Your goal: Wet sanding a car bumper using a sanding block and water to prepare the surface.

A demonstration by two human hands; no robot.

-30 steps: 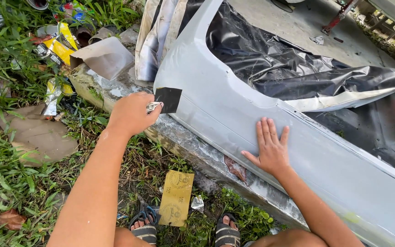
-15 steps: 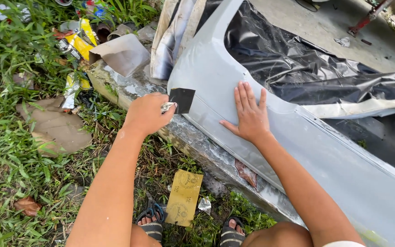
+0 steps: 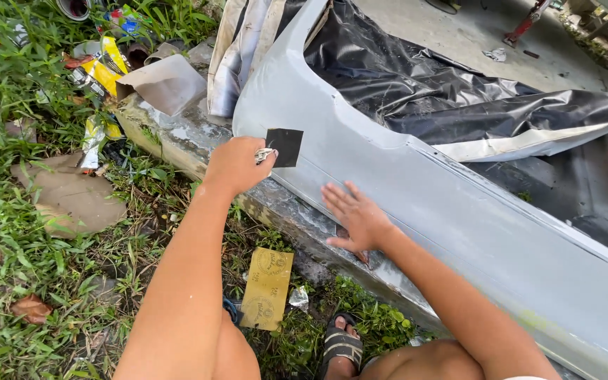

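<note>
**Outdoor yard, daylight**

Grass w/ weeds at left. Mossy concrete curb runs diag. Bare concrete slab at top. Litter: yellow wrappers, cardboard scrap, brown leaves. Black plastic sheet, crumpled, on the slab.

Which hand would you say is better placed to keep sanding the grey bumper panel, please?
Probably the left hand: it already pinches the dark sandpaper square against the grey bumper panel. The right hand lies flat and empty on the panel, steadying it.
</note>
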